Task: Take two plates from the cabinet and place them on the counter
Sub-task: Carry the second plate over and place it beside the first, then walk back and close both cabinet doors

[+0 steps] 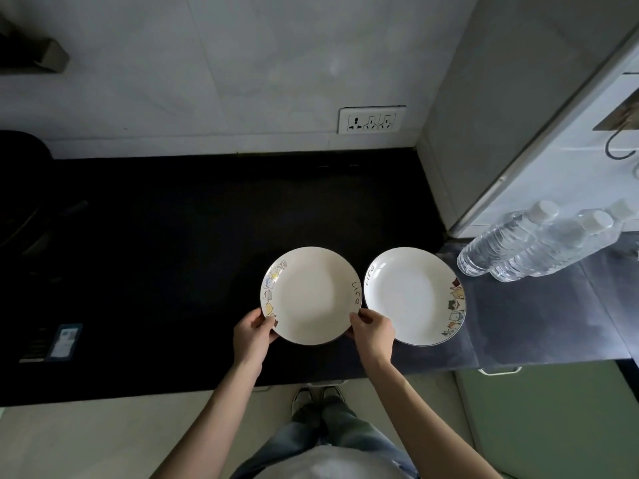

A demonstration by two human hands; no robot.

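Far left of the wall socket (372, 119), dark surface (173, 254) with a small card-like thing (64, 341) near its front edge. Below and left of the socket, left hand (251, 335) with its grip closed on the near-left rim of the left plate (310, 295), fingers curled under, thumb on top. Right hand (373, 331) gripping the same plate at its near-right rim. Hard to tell whether the plate already rests flat on the surface or hangs just above it.

Below the socket, slightly right, second plate (415, 295) lying flat, ungripped, its rim just beside the first, apparently not touching. Further right, water bottles (529, 243) standing near that plate.

Probably the last step: setting down the second of two. Best lowered level, far edge first, fingers slid out from under only once weight is settled. Worth keeping a small gap from the neighbouring rim to avoid a clink or chip.
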